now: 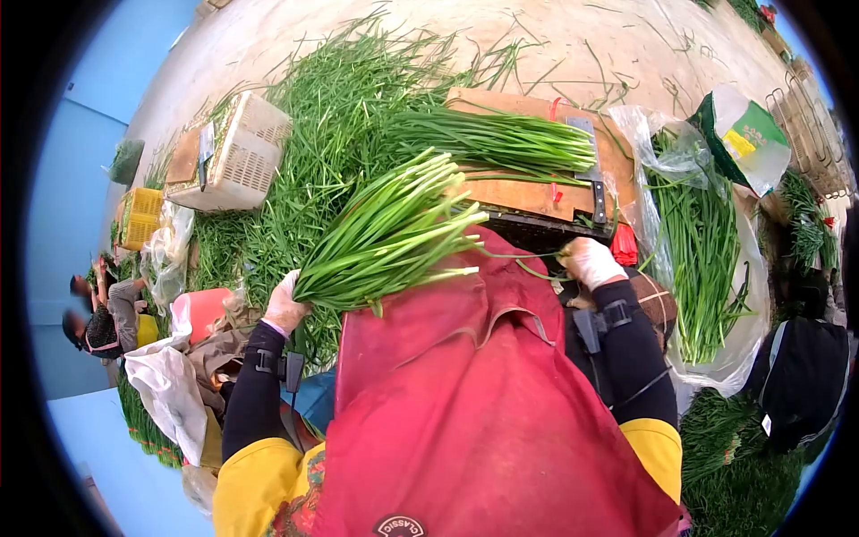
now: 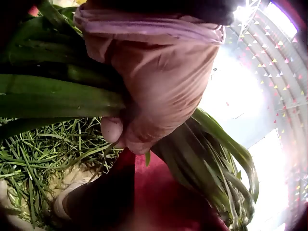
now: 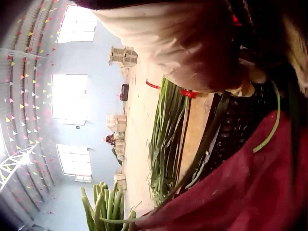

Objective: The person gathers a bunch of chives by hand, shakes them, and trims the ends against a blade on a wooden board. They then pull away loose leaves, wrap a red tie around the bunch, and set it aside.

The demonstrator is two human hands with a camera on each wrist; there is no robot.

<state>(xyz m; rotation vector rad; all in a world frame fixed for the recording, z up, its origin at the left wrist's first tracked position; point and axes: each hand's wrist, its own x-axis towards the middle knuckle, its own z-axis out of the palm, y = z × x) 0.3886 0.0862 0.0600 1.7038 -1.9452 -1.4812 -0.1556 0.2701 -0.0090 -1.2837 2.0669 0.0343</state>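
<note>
My left hand (image 1: pixel 286 302), in a thin pale glove, grips a thick bunch of garlic chives (image 1: pixel 385 242) round its leafy end. The pale stem ends fan out to the right over the red apron (image 1: pixel 447 385). In the left wrist view, leaves (image 2: pixel 53 98) pass through the curled fingers and droop out the other side. My right hand (image 1: pixel 592 262), also gloved, pinches a loose chive leaf (image 3: pixel 278 118) by the board's near edge; part of its grip is hidden. Another pile of chives (image 1: pixel 510 141) lies across the brown board (image 1: pixel 528 195) in front.
Loose chives (image 1: pixel 340 107) cover much of the floor ahead. A white plastic crate (image 1: pixel 246 152) stands at left, with a yellow basket (image 1: pixel 139 219) beyond. At right, chives lie in a clear plastic bag (image 1: pixel 752 295) near a black bag (image 1: pixel 805 380). People sit at far left.
</note>
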